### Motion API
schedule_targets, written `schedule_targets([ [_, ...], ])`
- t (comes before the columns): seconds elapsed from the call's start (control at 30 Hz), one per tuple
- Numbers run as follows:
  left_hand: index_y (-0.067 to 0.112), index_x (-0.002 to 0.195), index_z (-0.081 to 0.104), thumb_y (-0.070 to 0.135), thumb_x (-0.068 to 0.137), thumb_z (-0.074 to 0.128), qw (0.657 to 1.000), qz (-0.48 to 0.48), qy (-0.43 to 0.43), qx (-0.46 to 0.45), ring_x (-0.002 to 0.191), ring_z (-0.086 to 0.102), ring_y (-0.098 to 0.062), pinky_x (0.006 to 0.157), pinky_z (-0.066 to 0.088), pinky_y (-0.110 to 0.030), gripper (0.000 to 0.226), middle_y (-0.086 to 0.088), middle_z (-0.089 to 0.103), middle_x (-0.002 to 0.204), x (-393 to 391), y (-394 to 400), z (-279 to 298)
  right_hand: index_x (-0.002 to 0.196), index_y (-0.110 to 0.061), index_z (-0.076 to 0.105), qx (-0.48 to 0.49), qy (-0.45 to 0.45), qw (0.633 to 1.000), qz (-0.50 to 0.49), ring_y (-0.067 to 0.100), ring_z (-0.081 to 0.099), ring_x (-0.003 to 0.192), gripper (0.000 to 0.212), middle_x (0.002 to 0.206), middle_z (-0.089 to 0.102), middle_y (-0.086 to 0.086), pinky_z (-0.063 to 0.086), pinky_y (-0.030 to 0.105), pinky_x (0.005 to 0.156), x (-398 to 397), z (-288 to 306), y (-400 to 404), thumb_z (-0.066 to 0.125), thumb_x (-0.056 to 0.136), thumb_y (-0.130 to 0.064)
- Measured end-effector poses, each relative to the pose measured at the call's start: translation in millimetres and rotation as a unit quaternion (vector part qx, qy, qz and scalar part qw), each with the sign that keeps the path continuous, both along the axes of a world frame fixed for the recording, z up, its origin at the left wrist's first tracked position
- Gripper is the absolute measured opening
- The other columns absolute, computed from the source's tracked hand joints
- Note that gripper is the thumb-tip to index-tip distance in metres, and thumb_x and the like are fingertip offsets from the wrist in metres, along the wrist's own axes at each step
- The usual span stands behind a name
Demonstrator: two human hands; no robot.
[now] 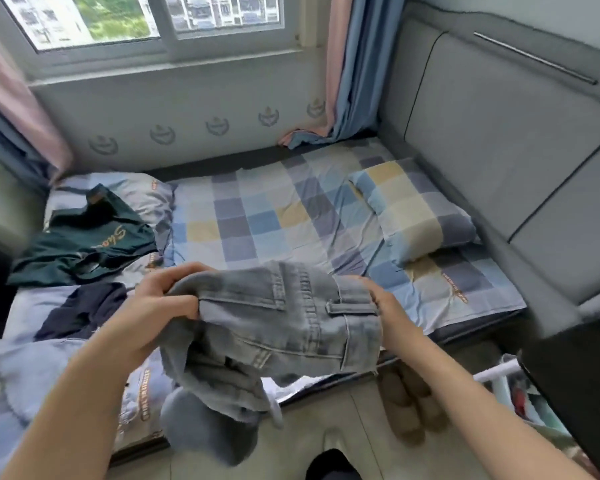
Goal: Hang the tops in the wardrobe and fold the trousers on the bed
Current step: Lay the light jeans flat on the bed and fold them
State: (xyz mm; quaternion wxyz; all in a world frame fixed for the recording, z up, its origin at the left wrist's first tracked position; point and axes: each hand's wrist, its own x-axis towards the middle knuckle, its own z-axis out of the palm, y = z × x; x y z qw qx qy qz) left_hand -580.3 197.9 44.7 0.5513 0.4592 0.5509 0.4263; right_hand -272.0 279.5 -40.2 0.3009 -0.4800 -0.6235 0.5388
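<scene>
it looks like the trousers half of the job is in hand: the person stands at the near edge of the bed (291, 216) with a pair of grey-blue jeans (284, 327) held up in the air just above that edge, not yet laid down. the waistband end is bunched between the two hands and the legs droop in a crumpled heap below, off the bed's side toward the floor.

the left hand (156, 303) grips one end of the bundle, fingers (174, 282) curled tight over the denim. the right hand (383, 306) holds the other end by the waistband; most of it is hidden behind the cloth, but it seems closed on the fabric too.

next, i'd guess, the jeans want shaking out and spreading flat on the checked sheet in the middle of the bed, where there is room, before any fold.

on the bed's left part lie a dark green top (84, 244) and a navy garment (80, 310), both waiting, probably for the wardrobe, which is not in sight.
</scene>
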Motion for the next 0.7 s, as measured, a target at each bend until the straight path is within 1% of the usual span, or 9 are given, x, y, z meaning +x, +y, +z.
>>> schedule_targets([
  [0.07,0.018,0.099,0.074,-0.002,0.064,0.062,0.998,0.046,0.048,-0.019,0.094,0.069,-0.022,0.076,0.056,-0.029,0.043,-0.006,0.073,0.099,-2.0,13.5,-7.8,0.099,-0.025,0.065,0.096,-0.023,0.994,0.039,0.005,0.066,0.092,0.023,0.096,0.072,-0.007,0.052,0.027,0.080,7.9,26.2,19.7,0.062,0.090,-0.004],
  [0.13,0.024,0.102,0.075,-0.012,0.074,0.060,0.987,0.107,0.110,-0.041,0.105,0.066,-0.020,0.086,0.053,-0.032,0.048,-0.002,0.073,0.107,3.5,26.3,-19.8,0.088,-0.022,0.064,0.164,-0.055,0.981,0.091,0.003,0.062,0.072,0.021,0.077,0.067,-0.007,0.046,0.025,0.064,7.1,49.9,36.4,0.058,0.092,-0.002],
  [0.27,0.027,0.139,0.051,-0.006,0.089,0.061,0.961,0.118,0.222,-0.118,0.124,0.051,-0.018,0.094,0.043,-0.029,0.061,-0.001,0.052,0.141,32.9,41.3,-30.9,0.078,-0.008,0.060,0.209,-0.040,0.968,0.133,0.017,0.055,0.063,0.013,0.068,0.060,0.006,0.041,0.036,0.058,-24.4,86.7,55.7,0.057,0.090,-0.010],
  [0.3,0.031,0.146,0.041,-0.004,0.089,0.062,0.969,0.100,0.204,-0.096,0.131,0.047,-0.019,0.094,0.043,-0.028,0.069,0.004,0.046,0.144,39.5,42.0,-27.8,0.078,-0.006,0.062,0.194,-0.030,0.972,0.132,0.019,0.054,0.062,0.015,0.067,0.060,0.007,0.041,0.036,0.058,-33.6,92.2,58.6,0.058,0.090,-0.014],
  [0.43,0.050,0.148,0.026,0.003,0.077,0.075,0.995,0.009,-0.043,0.089,0.137,0.045,-0.019,0.100,0.048,-0.028,0.098,0.010,0.038,0.153,65.3,35.7,-7.7,0.063,-0.011,0.050,0.119,-0.047,0.988,0.086,0.013,0.043,0.055,0.029,0.057,0.048,0.000,0.034,0.030,0.055,-52.6,99.8,78.6,0.061,0.088,-0.023],
  [0.5,0.053,0.150,0.013,0.015,0.074,0.082,0.987,-0.052,0.054,0.145,0.142,0.035,-0.009,0.108,0.036,-0.019,0.109,0.019,0.025,0.158,79.6,34.6,-2.2,0.062,-0.009,0.050,0.110,-0.059,0.988,0.092,0.013,0.042,0.055,0.030,0.056,0.046,0.001,0.032,0.030,0.055,-54.4,99.9,84.9,0.062,0.087,-0.021],
  [0.53,0.052,0.151,0.009,0.019,0.072,0.085,0.971,-0.056,0.161,0.169,0.141,0.030,0.002,0.107,0.031,-0.010,0.114,0.024,0.023,0.157,87.2,36.7,-2.8,0.064,-0.004,0.053,0.111,-0.059,0.987,0.100,0.013,0.043,0.056,0.029,0.057,0.047,0.002,0.033,0.031,0.056,-54.5,100.2,87.2,0.063,0.086,-0.021],
  [0.6,0.046,0.149,0.020,0.010,0.070,0.086,0.920,0.005,0.320,0.225,0.132,0.031,0.016,0.102,0.030,-0.002,0.109,0.022,0.034,0.148,101.4,44.6,-6.1,0.075,0.003,0.060,0.126,-0.062,0.983,0.120,0.014,0.047,0.059,0.028,0.061,0.053,0.009,0.037,0.034,0.058,-53.6,101.0,91.2,0.065,0.084,-0.023],
  [0.7,0.034,0.117,0.059,-0.014,0.068,0.078,0.921,0.134,0.280,0.235,0.102,0.059,0.013,0.088,0.047,-0.010,0.071,0.017,0.065,0.112,95.9,60.0,4.1,0.073,-0.008,0.060,0.179,-0.091,0.972,0.126,0.008,0.048,0.057,0.027,0.062,0.055,-0.001,0.038,0.028,0.057,-45.6,99.6,96.7,0.073,0.080,-0.030],
])
